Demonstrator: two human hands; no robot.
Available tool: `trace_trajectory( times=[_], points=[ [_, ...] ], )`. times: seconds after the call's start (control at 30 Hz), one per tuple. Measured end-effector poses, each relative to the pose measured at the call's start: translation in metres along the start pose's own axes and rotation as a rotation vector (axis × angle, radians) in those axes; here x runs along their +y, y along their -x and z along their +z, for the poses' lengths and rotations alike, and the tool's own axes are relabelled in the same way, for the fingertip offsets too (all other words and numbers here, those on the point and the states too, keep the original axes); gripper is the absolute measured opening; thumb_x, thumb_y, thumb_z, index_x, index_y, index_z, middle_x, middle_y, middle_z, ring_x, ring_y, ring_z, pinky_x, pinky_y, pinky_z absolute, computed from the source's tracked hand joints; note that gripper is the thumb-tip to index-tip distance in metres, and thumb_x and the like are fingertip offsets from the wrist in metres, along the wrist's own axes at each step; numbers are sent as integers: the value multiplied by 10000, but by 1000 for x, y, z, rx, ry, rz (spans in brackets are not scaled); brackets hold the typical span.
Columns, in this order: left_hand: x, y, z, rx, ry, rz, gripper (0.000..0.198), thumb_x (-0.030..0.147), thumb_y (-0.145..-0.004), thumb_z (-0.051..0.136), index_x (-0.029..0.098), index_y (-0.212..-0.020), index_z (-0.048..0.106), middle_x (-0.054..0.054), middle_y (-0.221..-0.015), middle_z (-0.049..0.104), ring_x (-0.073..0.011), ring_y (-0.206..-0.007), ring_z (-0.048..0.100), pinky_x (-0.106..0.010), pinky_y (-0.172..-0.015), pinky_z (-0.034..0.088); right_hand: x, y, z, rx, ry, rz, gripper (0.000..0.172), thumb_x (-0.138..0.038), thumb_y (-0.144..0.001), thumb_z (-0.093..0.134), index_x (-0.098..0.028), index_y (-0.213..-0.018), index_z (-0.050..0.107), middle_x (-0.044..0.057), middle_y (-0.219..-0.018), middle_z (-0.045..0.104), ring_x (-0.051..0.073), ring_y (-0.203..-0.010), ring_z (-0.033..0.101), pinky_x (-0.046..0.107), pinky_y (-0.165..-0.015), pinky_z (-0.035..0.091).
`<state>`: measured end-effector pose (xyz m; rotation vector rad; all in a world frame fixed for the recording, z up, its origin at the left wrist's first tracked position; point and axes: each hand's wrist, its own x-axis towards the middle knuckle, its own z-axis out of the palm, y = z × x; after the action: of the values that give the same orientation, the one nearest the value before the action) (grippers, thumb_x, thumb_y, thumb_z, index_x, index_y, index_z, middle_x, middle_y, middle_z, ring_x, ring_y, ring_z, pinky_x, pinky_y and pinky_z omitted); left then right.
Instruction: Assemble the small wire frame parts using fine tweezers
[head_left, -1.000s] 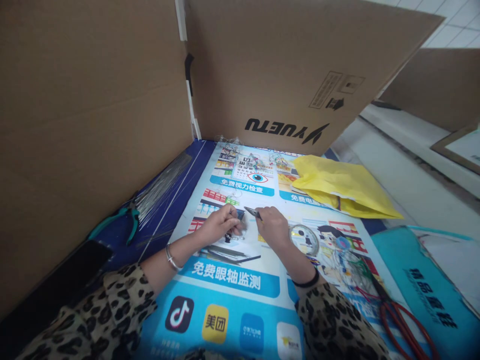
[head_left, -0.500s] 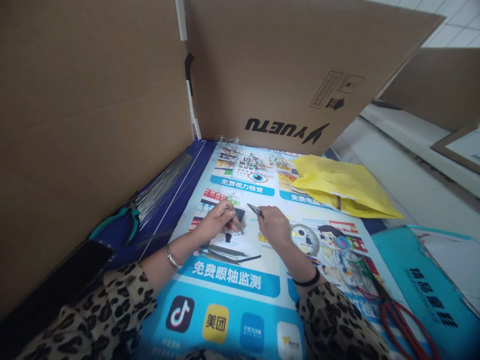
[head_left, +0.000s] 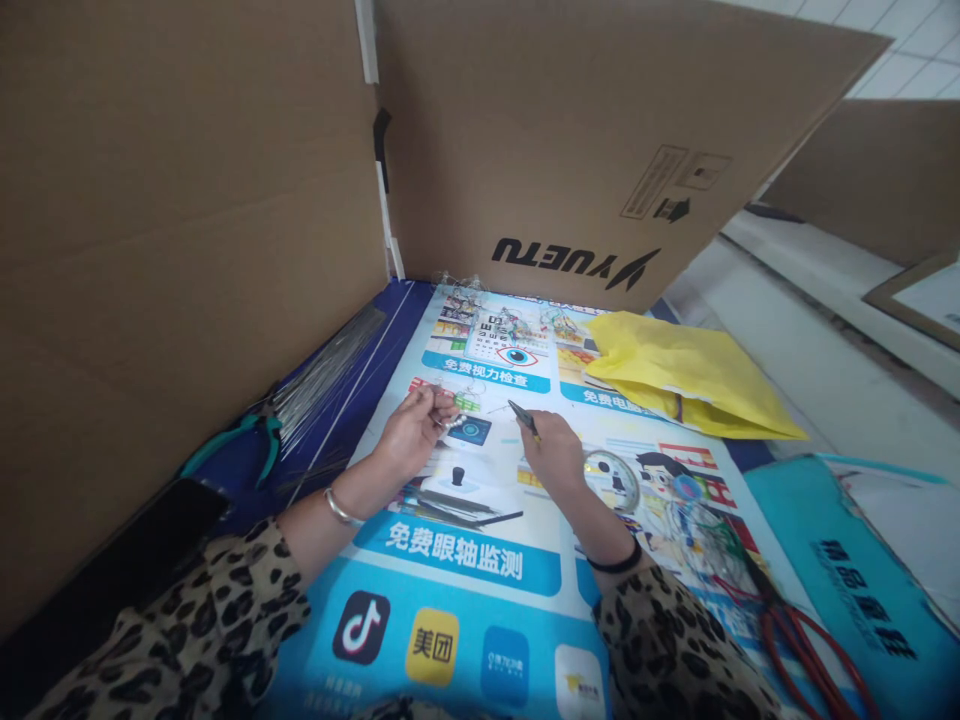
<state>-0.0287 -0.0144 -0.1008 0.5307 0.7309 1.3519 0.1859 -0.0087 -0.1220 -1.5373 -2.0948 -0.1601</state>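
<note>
My left hand (head_left: 414, 428) is closed, its fingertips pinching a small piece of wirework (head_left: 451, 420) that is too fine to make out fully. Pliers (head_left: 523, 415) with pointed jaws are gripped in my right hand (head_left: 553, 450), their tips aimed up and to the left. From the jaws a thin wire (head_left: 498, 409) seems to stick out toward my left hand. A gap separates the two hands over the printed poster sheet (head_left: 480, 590). Several thin rods or tools (head_left: 457, 508) lie below my left hand, and a clear round spool (head_left: 611, 480) lies right of my right wrist.
Teal-handled pliers (head_left: 240, 440) and a bundle of straight wires (head_left: 330, 375) lie at left. Cardboard panels (head_left: 540, 130) rise behind. At right are a yellow pouch (head_left: 675, 370), a teal box (head_left: 840, 570) and red-handled scissors (head_left: 806, 640). Tangled wire pieces (head_left: 517, 325) lie farther back.
My left hand has moved up and left with its wirework, turning at the wrist. My right hand has stayed nearly in place with the pliers, and the gap between the hands is wider.
</note>
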Motion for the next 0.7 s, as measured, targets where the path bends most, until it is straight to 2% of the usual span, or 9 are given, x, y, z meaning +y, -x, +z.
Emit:
trace_trajectory(
  times=[0.1,0.37,0.57,0.7],
  points=[
    [-1,-2,-2,90,101,-33,112,260,-799,563,160,-819,514,10,-692,602,-99,-676,592,-220,-613,463,0,0,1,-15,3,5,205,-263,-837,437,-177,-927,599,56,-814,622,177,-805,540,273,-700,400],
    [-5,7,4,-30,61,-99,108,236,-782,587,173,-803,501,14,-692,573,-98,-668,583,-208,-579,468,0,-1,1,2,-33,-11,200,-261,-834,439,-177,-911,603,59,-827,631,181,-809,544,271,-714,406],
    [-9,8,2,4,141,-168,75,216,-804,544,168,-773,495,-23,-760,620,-125,-688,612,-259,-613,498,0,-1,0,-7,-46,0,201,-261,-835,441,-178,-922,601,62,-835,633,185,-825,548,278,-729,412],
    [-12,9,4,82,259,-127,61,171,-808,515,156,-749,521,-57,-853,652,-150,-789,630,-289,-683,515,1,-1,0,-22,-52,18,216,-280,-842,434,-175,-936,598,60,-843,634,187,-830,551,281,-736,412]
  ],
)
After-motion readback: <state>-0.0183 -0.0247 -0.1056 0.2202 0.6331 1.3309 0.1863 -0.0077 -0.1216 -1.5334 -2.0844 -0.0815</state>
